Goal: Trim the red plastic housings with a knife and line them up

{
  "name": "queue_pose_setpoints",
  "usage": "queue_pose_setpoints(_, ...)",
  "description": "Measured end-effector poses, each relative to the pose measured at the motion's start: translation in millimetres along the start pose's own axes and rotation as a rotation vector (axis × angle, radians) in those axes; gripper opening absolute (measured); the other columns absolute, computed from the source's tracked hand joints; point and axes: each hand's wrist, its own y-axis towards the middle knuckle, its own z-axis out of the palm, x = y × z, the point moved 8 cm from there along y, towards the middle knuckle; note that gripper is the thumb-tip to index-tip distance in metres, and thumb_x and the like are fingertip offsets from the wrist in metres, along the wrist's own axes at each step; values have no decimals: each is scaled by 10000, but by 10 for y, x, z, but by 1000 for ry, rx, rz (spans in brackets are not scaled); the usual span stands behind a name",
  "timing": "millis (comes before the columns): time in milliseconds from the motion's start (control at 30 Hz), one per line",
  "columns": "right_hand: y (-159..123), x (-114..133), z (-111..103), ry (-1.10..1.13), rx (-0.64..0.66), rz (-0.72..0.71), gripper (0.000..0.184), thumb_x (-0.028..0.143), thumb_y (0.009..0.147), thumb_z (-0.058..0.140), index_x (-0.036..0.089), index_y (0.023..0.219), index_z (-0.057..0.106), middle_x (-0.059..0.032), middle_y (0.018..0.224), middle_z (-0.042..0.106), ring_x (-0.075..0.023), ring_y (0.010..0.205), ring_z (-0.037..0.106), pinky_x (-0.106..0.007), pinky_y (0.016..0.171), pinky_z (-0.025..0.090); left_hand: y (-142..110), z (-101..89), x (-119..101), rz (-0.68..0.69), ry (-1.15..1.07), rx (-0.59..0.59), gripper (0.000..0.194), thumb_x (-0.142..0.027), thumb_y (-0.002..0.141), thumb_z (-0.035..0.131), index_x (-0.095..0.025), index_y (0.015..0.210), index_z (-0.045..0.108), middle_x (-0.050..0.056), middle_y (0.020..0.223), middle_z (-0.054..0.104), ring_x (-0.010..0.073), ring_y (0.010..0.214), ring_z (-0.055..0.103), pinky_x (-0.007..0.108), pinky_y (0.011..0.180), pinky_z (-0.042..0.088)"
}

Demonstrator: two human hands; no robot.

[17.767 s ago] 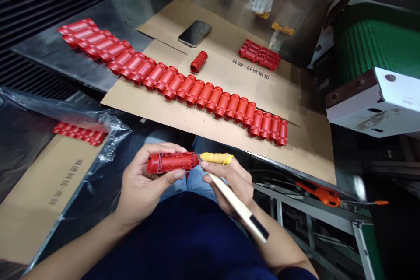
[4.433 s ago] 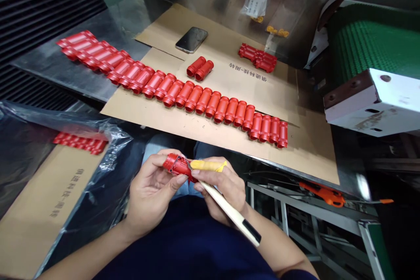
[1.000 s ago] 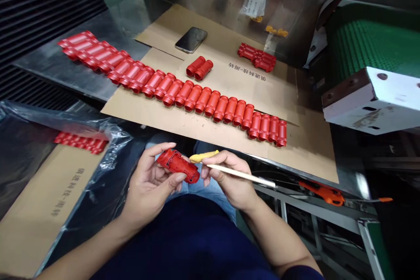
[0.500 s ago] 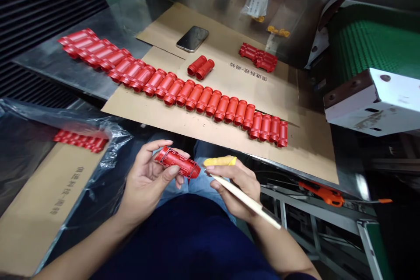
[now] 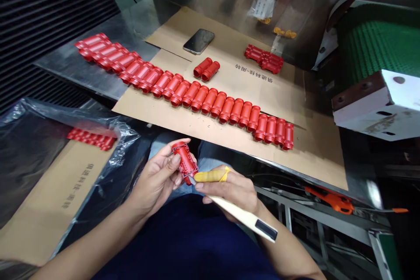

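Observation:
My left hand [image 5: 160,175] grips a red cylindrical plastic part [image 5: 185,159] with dark outlined markings on its side. The part stands tilted, its lower end toward my right hand. In my right hand [image 5: 229,190] is a knife [image 5: 241,216] with a cream handle and a black patch near its butt. Its short blade lies at the lower end of the red part; whether it touches is hard to make out. A yellow finger cot [image 5: 211,176] covers my right index finger. Behind both hands, a long row of similar red parts [image 5: 208,100] lines the cardboard.
Two red parts [image 5: 206,69] and a phone [image 5: 198,41] lie behind the row. Red pieces [image 5: 264,58] sit farther right, near a green conveyor belt [image 5: 383,39] with a white metal housing [image 5: 393,105]. At left is a plastic-lined box [image 5: 78,183]. Orange-handled tool [image 5: 337,201] hangs below the table edge.
My left hand has turned the red part more upright. The knife in my right hand has come in against or close to its lower end. The whole view has shifted slightly.

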Motion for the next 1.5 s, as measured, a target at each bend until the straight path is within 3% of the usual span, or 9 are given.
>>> queue_pose_setpoints(233,64,15,-13,-3,38,-14,406,149,1082,807,193,1482,752,-144,1315,857,-251,1127,862,-394,969,758,-20,-80,55,-24,-11,30,465,-368,999,911,-217,1423,794,111,1023,824,97,608,577,202,553,500)
queue_pose_setpoints(400,98,95,32,-139,150,-81,298,178,1125,749,188,1421,729,-96,1106,874,-245,1043,836,-390,905,750,-19,-56,47,-3,34,34,473,-360,1014,896,-207,1445,774,112,1051,822,87,602,593,192,545,504)
queue_pose_setpoints(500,86,30,-85,-48,-2,25,193,221,1148,712,221,1336,754,-111,1171,876,-239,1014,840,-398,875,742,-33,-28,-2,84,78,55,411,-342,1032,869,-224,1413,766,108,1071,830,104,572,634,215,518,534)
queue_pose_setpoints(633,32,-150,-176,45,-258,220,157,299,1145,732,249,1278,798,-118,1220,879,-264,1133,850,-441,975,731,-86,-26,-52,206,233,65,381,-274,1002,899,-242,1364,787,97,1120,832,168,688,763,293,646,672)
queue_pose_setpoints(800,110,-80,-15,-66,-267,136,208,229,1137,713,233,1331,789,-121,1192,877,-252,1076,845,-440,947,718,-136,-11,-117,281,338,7,403,-215,880,1005,-192,1235,816,40,894,832,167,701,791,251,684,694)
queue_pose_setpoints(1500,124,5,29,-140,-251,80,298,178,1123,684,237,1408,748,-143,1184,858,-276,1050,833,-470,873,719,-162,17,-126,263,346,25,403,-209,874,1010,-188,1231,825,37,893,855,138,699,796,203,707,688)
